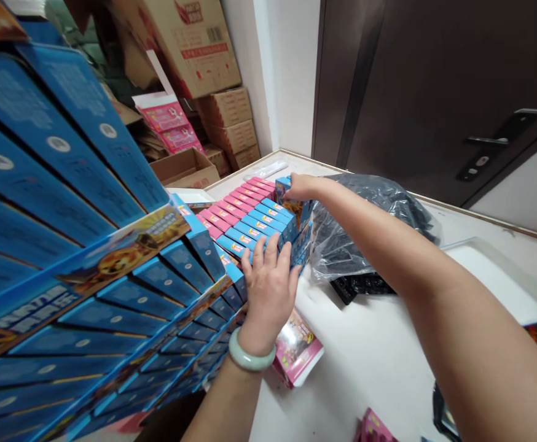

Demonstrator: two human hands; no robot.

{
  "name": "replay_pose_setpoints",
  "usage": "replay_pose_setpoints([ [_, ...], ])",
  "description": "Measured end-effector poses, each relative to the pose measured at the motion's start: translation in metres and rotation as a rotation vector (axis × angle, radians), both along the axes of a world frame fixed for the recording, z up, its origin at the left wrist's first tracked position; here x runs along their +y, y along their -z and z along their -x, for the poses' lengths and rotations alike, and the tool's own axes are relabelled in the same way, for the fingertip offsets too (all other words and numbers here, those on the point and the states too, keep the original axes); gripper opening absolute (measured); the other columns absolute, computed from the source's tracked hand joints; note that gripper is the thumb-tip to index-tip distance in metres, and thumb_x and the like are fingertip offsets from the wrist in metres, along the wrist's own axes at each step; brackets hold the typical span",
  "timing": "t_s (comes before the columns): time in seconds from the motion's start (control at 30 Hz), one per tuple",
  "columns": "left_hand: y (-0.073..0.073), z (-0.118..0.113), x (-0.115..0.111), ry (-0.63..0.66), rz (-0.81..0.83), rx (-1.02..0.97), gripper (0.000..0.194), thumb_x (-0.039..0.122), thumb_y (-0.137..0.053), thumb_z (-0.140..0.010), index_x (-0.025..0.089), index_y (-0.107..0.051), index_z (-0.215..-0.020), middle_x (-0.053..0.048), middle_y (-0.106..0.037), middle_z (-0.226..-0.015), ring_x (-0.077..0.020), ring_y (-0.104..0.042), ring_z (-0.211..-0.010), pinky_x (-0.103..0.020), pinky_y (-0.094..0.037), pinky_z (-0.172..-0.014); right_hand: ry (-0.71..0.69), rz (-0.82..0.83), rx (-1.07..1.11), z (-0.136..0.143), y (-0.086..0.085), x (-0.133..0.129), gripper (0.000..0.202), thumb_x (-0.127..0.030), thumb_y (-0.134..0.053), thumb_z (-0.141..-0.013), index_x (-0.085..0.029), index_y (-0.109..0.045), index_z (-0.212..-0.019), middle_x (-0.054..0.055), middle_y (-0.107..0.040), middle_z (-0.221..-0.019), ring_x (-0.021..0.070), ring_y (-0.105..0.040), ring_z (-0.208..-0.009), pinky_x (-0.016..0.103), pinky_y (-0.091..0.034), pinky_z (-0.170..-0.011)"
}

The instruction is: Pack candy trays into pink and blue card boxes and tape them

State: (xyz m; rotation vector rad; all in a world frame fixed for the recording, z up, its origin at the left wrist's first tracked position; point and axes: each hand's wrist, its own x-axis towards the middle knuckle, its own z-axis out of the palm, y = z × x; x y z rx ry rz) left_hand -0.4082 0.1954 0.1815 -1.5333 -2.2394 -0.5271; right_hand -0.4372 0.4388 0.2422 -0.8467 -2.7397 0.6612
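Observation:
My left hand, with a pale green bangle at its wrist, lies with fingers spread against the near end of a row of blue boxes. A row of pink boxes stands packed along the far side of these. Farther out, my right hand grips the top of a blue box at the far end of the rows; its fingertips are partly hidden. Below my left hand, a pink printed box rests on the white table.
Tall stacked trays of blue boxes fill the left side. Black trays in clear plastic lie beyond my right arm, near a white open tray. Cartons stand behind, and a dark door is at the back right.

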Motion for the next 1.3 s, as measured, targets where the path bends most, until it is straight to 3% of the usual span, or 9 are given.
replay_pose_setpoints([
  [0.1, 0.0, -0.001, 0.001, -0.006, 0.002, -0.01, 0.039, 0.034, -0.053, -0.092, 0.018, -0.058, -0.128, -0.015, -0.051, -0.142, -0.0369, -0.042, -0.133, -0.06, -0.026, -0.112, 0.115, -0.04, -0.17, 0.001, 0.0, -0.017, 0.075, -0.038, -0.066, -0.079, -0.003, -0.041, -0.14, 0.028, -0.051, -0.138, 0.0407, -0.054, -0.122, 0.049, -0.046, -0.099],
  [0.2, -0.001, -0.002, 0.002, -0.017, 0.01, -0.01, 0.039, 0.035, -0.052, -0.092, 0.018, -0.058, -0.127, -0.015, -0.051, -0.142, -0.0374, -0.042, -0.133, -0.061, -0.027, -0.111, 0.118, -0.081, -0.246, 0.003, 0.001, -0.029, 0.082, -0.042, -0.059, -0.086, -0.005, -0.025, -0.15, 0.027, -0.037, -0.149, 0.0407, -0.045, -0.132, 0.05, -0.039, -0.106],
  [0.53, -0.001, -0.005, 0.001, -0.037, 0.035, -0.013, 0.039, 0.035, -0.054, -0.091, 0.019, -0.058, -0.127, -0.015, -0.048, -0.144, -0.0377, -0.04, -0.135, -0.062, -0.025, -0.113, -0.046, 0.009, -0.191, -0.01, 0.013, -0.032, 0.09, -0.067, -0.044, -0.088, -0.013, -0.016, -0.155, 0.017, -0.011, -0.163, 0.0389, -0.011, -0.148, 0.062, -0.015, -0.116],
  [0.7, -0.001, -0.004, -0.002, -0.032, 0.041, -0.026, 0.038, 0.033, -0.054, -0.092, 0.018, -0.059, -0.126, -0.015, -0.048, -0.144, -0.0378, -0.04, -0.135, -0.063, -0.027, -0.112, -0.09, -0.037, -0.095, -0.018, 0.019, -0.022, 0.074, -0.055, -0.032, -0.097, -0.008, -0.019, -0.153, 0.018, -0.014, -0.162, 0.0308, -0.013, -0.15, 0.055, -0.014, -0.119],
  [0.8, 0.001, -0.003, -0.002, -0.001, 0.044, -0.023, 0.04, 0.035, -0.053, -0.092, 0.018, -0.058, -0.128, -0.016, -0.047, -0.145, -0.038, -0.039, -0.136, -0.063, -0.026, -0.112, -0.132, -0.057, -0.13, -0.019, 0.025, -0.024, 0.08, -0.059, -0.038, -0.094, -0.006, -0.021, -0.152, 0.021, -0.018, -0.16, 0.0324, -0.017, -0.149, 0.056, -0.016, -0.118],
  [0.97, 0.002, -0.001, -0.002, 0.009, 0.048, -0.014, 0.04, 0.034, -0.055, -0.091, 0.018, -0.059, -0.127, -0.016, -0.046, -0.145, -0.0383, -0.039, -0.136, -0.063, -0.026, -0.112, -0.089, -0.009, -0.186, -0.016, 0.018, -0.031, 0.08, -0.064, -0.042, -0.091, -0.016, -0.025, -0.152, 0.016, -0.017, -0.161, 0.0354, -0.018, -0.148, 0.061, -0.014, -0.117],
  [1.07, 0.002, 0.001, -0.002, 0.015, 0.045, -0.011, 0.039, 0.033, -0.054, -0.091, 0.018, -0.059, -0.126, -0.017, -0.045, -0.146, -0.038, -0.038, -0.137, -0.063, -0.026, -0.113, -0.081, -0.058, -0.168, -0.017, 0.016, -0.032, 0.077, -0.063, -0.04, -0.093, -0.011, -0.029, -0.149, 0.019, -0.023, -0.159, 0.0358, -0.019, -0.147, 0.062, -0.012, -0.117],
  [1.2, 0.005, 0.001, -0.002, 0.046, 0.033, -0.031, 0.039, 0.034, -0.054, -0.091, 0.018, -0.059, -0.127, -0.016, -0.043, -0.148, -0.0371, -0.035, -0.14, -0.063, -0.022, -0.115, -0.102, -0.052, -0.117, -0.016, 0.024, -0.028, 0.078, -0.064, -0.042, -0.091, -0.008, -0.037, -0.144, 0.022, -0.034, -0.154, 0.0374, -0.034, -0.141, 0.058, -0.023, -0.115],
  [1.3, 0.009, 0.001, 0.001, 0.062, 0.019, -0.077, 0.039, 0.034, -0.056, -0.089, 0.019, -0.058, -0.126, -0.014, -0.042, -0.149, -0.0369, -0.032, -0.142, -0.063, -0.017, -0.117, -0.078, -0.012, -0.066, -0.012, 0.028, -0.02, 0.08, -0.066, -0.049, -0.087, -0.01, -0.04, -0.142, 0.02, -0.037, -0.152, 0.0408, -0.031, -0.141, 0.065, -0.02, -0.113],
])
